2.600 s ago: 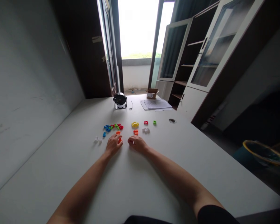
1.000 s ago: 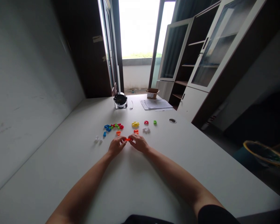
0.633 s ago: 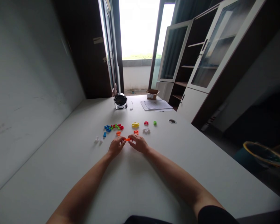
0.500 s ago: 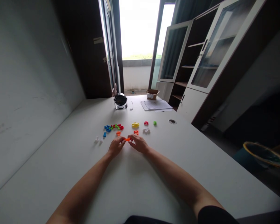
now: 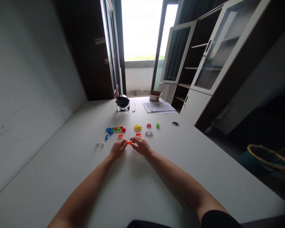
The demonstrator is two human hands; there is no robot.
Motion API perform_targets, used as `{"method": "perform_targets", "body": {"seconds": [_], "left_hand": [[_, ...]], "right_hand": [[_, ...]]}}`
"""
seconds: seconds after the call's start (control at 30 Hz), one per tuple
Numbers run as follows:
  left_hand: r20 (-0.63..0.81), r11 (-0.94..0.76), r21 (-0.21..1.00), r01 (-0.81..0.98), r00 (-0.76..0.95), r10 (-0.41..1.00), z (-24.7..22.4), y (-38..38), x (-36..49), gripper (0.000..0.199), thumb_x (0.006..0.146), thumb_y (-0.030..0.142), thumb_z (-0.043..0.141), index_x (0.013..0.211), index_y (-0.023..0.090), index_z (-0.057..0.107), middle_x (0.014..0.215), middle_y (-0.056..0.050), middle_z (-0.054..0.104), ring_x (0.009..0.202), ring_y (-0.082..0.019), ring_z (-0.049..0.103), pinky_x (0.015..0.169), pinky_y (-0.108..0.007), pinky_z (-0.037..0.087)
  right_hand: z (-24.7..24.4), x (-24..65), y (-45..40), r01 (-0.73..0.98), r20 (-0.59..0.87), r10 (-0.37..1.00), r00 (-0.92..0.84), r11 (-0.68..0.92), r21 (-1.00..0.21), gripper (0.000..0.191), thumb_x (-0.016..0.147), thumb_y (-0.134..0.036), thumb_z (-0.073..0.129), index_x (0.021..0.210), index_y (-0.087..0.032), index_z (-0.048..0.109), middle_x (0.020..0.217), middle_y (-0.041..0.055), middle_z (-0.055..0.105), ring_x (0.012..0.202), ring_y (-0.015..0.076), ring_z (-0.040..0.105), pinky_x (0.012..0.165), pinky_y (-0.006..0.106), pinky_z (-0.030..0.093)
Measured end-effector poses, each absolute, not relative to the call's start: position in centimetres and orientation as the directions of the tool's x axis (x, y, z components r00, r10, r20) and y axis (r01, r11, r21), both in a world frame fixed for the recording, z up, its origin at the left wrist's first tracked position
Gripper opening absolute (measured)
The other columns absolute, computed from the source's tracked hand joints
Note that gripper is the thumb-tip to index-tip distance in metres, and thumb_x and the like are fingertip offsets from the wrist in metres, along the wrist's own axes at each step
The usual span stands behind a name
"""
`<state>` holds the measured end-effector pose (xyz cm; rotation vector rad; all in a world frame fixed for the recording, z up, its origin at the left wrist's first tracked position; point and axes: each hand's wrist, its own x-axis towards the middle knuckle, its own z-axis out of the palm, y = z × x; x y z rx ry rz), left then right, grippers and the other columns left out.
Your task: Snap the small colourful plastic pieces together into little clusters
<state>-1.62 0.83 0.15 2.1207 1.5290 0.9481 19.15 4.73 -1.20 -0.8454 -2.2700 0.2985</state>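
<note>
- Head feed: I see both bare hands meeting over the white table [image 5: 133,180], low over the near side of the loose pieces.
- Left hand [image 5: 118,148]: thumb and fingers clamped on the left end of a small orange piece [image 5: 129,143].
- Right hand [image 5: 141,146]: thumb and fingers curved around the piece's other end. Can't tell from here whether the tips grip it or sit just beside it.
- The small orange piece is between the two hands, lying roughly crosswise.
- Just beyond the left hand: second orange piece [image 5: 120,136]. Just beyond the right: third orange piece [image 5: 138,134].
- Left of view: blue, green and red cluster [image 5: 110,130], single blue piece [image 5: 106,137], white bits [image 5: 98,142].
- Right of view: yellow pieces [image 5: 137,127], white pieces [image 5: 148,133], red piece [image 5: 148,125], green piece [image 5: 157,125].
- Far edge: black round-faced device [image 5: 123,102], papers [image 5: 160,107], open cardboard box [image 5: 155,97].
</note>
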Motion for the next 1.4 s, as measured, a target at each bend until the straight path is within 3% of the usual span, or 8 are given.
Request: {"method": "perform_targets", "body": {"seconds": [0.13, 0.43, 0.77, 1.17, 1.4], "left_hand": [[0.303, -0.345, 0.639, 0.687, 0.187, 0.935, 0.25, 0.74, -1.59, 0.028, 0.095, 0.038, 0.043, 0.092, 0.021, 0.066, 0.083, -0.003, 0.066, 0.073, -0.017, 0.058, 0.069, -0.026, 0.042], [0.287, -0.339, 0.63, 0.699, 0.196, 0.938, 0.39, 0.78, -1.61, 0.032, 0.096, 0.038, 0.041, 0.087, 0.021, 0.066, 0.082, -0.003, 0.067, 0.075, -0.018, 0.06, 0.069, -0.026, 0.043], [0.299, -0.361, 0.653, 0.665, 0.212, 0.931, -0.06, 0.8, -1.5, 0.027, 0.092, 0.038, 0.051, 0.104, 0.022, 0.069, 0.093, -0.003, 0.071, 0.071, -0.015, 0.062, 0.068, -0.025, 0.046], [0.309, -0.378, 0.6, 0.705, 0.231, 0.922, 0.33, 0.64, -1.53, 0.032, 0.096, 0.042, 0.044, 0.091, 0.021, 0.067, 0.085, -0.002, 0.069, 0.071, -0.015, 0.059, 0.066, -0.025, 0.042], [0.292, -0.351, 0.642, 0.682, 0.206, 0.934, 0.3, 0.72, -1.49, 0.028, 0.094, 0.042, 0.048, 0.092, 0.021, 0.067, 0.087, -0.003, 0.069, 0.072, -0.015, 0.06, 0.067, -0.025, 0.043]], "right_hand": [[-1.24, 19.05, 4.59, 0.486, 0.52, 0.661, -0.542, 0.75, -0.448, 0.03, 0.088, -0.024, 0.063, 0.117, -0.024, 0.055, 0.099, 0.0043, 0.067, 0.084, 0.0162, 0.062, 0.074, 0.026, 0.047], [-0.85, 19.08, 4.37, 0.489, 0.532, 0.649, -0.544, 0.76, -0.428, 0.017, 0.09, -0.028, 0.061, 0.106, -0.023, 0.057, 0.097, 0.0046, 0.066, 0.084, 0.0168, 0.061, 0.075, 0.027, 0.046], [-0.66, 19.01, 4.33, 0.485, 0.522, 0.685, -0.509, 0.729, -0.483, 0.013, 0.088, -0.025, 0.061, 0.1, -0.023, 0.058, 0.088, 0.0022, 0.065, 0.077, 0.0147, 0.06, 0.072, 0.025, 0.046], [-0.95, 19.15, 4.52, 0.496, 0.51, 0.692, -0.511, 0.722, -0.482, 0.011, 0.093, -0.032, 0.057, 0.098, -0.023, 0.061, 0.081, 0.0007, 0.067, 0.069, 0.0123, 0.06, 0.068, 0.023, 0.042], [-1.14, 19.19, 4.69, 0.504, 0.506, 0.678, -0.533, 0.735, -0.453, 0.011, 0.094, -0.031, 0.056, 0.093, -0.022, 0.062, 0.081, 0.0009, 0.067, 0.069, 0.0125, 0.06, 0.067, 0.022, 0.041]]}}
